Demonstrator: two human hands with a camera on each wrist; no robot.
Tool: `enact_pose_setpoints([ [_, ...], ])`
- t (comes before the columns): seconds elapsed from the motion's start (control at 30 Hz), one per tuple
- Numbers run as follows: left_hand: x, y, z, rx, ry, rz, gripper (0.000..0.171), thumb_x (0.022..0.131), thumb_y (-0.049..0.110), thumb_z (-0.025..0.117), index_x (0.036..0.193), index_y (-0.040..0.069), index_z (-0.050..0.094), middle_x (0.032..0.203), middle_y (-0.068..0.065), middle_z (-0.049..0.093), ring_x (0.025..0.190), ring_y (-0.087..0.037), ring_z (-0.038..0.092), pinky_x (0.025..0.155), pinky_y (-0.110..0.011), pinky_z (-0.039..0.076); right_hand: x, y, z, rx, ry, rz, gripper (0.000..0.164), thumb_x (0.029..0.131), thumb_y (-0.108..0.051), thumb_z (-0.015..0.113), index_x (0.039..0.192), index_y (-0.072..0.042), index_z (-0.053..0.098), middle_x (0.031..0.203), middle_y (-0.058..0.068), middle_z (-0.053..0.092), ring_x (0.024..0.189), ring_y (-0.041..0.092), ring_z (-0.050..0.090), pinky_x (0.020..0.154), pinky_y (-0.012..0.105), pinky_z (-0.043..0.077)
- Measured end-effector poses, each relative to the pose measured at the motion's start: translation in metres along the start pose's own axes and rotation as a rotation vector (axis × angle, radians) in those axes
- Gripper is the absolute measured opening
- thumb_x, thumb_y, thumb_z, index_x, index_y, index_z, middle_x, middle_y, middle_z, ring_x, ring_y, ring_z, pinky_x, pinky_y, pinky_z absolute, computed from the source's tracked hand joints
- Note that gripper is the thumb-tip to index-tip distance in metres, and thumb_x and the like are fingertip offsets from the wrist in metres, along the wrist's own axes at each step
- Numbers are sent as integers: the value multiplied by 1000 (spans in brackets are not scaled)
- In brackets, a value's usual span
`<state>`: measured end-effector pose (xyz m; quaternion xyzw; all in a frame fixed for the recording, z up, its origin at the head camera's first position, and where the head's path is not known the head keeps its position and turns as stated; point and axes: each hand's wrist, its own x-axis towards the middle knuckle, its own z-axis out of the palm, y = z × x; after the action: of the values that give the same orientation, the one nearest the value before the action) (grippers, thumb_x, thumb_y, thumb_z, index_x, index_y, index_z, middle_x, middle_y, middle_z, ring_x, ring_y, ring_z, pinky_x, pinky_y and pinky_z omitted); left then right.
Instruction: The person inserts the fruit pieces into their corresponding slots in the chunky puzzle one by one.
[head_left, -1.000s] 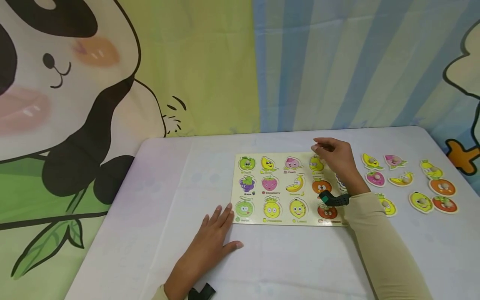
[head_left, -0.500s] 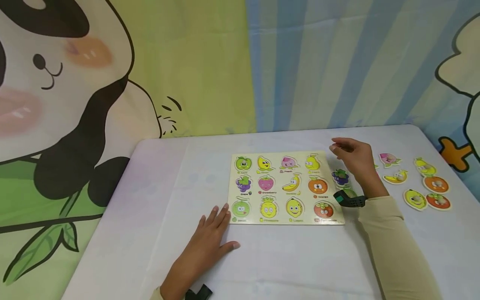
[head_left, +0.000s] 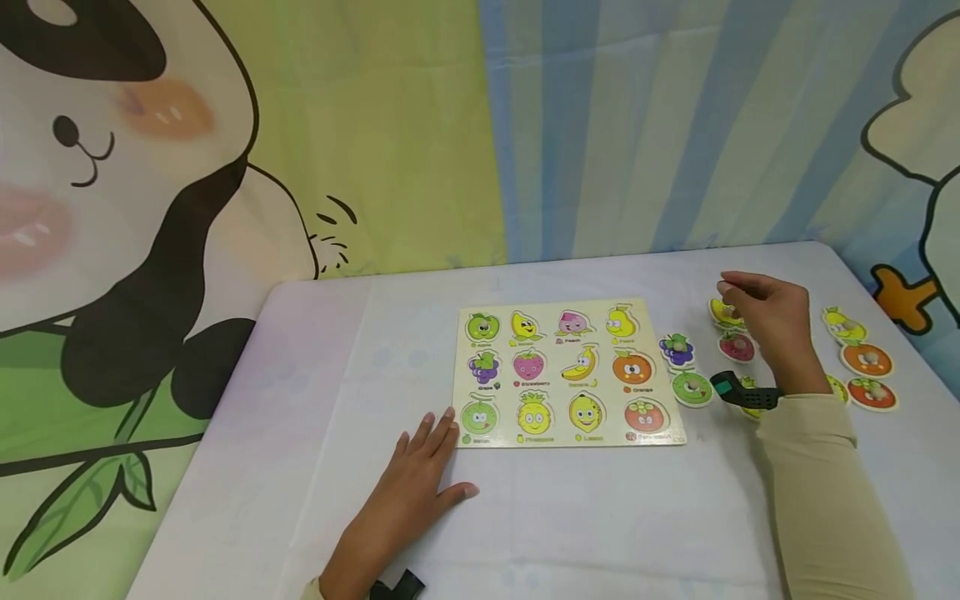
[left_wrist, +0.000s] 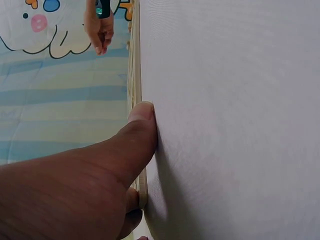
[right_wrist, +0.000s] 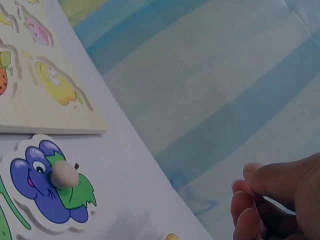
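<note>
While we seemingly choose a bright, knobbed fruit piece [head_left: 737, 347], pinching should follow.
Our left hand [head_left: 416, 475], straight-fingered, touches the cream rectangular board [head_left: 553, 354]; right hand [head_left: 774, 323], curled, seemingly empty, toward the white surface's [head_left: 585, 525] far-right corner.

Loosely bent fingers [right_wrist: 246, 220], grape piece [right_wrist: 45, 192] with round knob [right_wrist: 65, 174] beside fruit-picture board [right_wrist: 37, 118], striped backdrop [right_wrist: 200, 90]

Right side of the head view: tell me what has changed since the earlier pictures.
The right grip moved right, from over the far right corner of the board to over the loose pieces. The grape and melon came fully into view; the loose peach and banana became hidden. Nothing was visibly taken or let go. The left grip stayed at the board's left edge.
</note>
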<state>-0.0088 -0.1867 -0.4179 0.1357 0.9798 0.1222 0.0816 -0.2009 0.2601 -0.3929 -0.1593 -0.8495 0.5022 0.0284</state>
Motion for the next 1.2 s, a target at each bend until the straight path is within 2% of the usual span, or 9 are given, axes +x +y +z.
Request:
enact_pose_setpoints([
  [0.2,1,0,2,-8,1,-3,90,84,55,68,150,5,35,159,-8,25,145,-34,17,112,-59,22,8,14,-12,19,-1,85,57,96,-50,52,143,-17,51,128,3,57,103,16,52,96,33,44],
  [0.3,2,1,3,-8,4,-5,90,83,54,69,150,5,36,158,-8,25,145,-34,17,112,-59,22,11,20,-13,23,-16,127,59,96,-51,51,144,-17,50,130,2,55,106,16,51,98,33,43],
  [0.37,1,1,3,-7,7,-6,90,82,54,69,150,5,36,158,-8,26,145,-34,18,112,-59,22,13,24,-13,12,-23,148,60,96,-51,51,144,-16,49,134,5,53,108,16,51,98,29,43],
  [0.47,1,2,3,-6,9,-5,90,82,54,70,150,6,36,158,-7,25,145,-33,18,112,-59,22,16,31,-12,-12,-26,158,58,97,-48,51,144,-13,49,140,10,49,110,18,50,89,19,46],
  [0.57,0,3,1,-7,8,-6,91,82,54,70,150,6,36,158,-7,26,145,-34,18,111,-59,22,18,37,-10,-34,-29,148,55,99,-42,52,143,-10,49,141,13,48,107,19,51,71,9,47],
  [0.7,0,3,0,-3,3,-13,91,81,53,71,150,6,36,158,-7,26,145,-33,18,111,-59,22,19,40,-6,-64,-35,134,50,100,-34,52,142,-6,50,137,17,50,95,20,53,53,10,45],
  [0.93,1,2,0,2,7,-12,91,81,52,72,151,6,35,159,-7,25,145,-34,17,112,-59,22,18,36,-1,-138,-33,118,46,101,-30,52,140,-5,53,123,18,54,76,17,54,49,22,47],
  [1.2,0,0,2,5,11,-7,91,81,53,71,151,6,35,159,-7,25,145,-34,17,112,-59,22,15,35,3,-183,-55,67,45,100,-26,53,139,-3,53,129,22,54,89,24,53,49,18,46],
])
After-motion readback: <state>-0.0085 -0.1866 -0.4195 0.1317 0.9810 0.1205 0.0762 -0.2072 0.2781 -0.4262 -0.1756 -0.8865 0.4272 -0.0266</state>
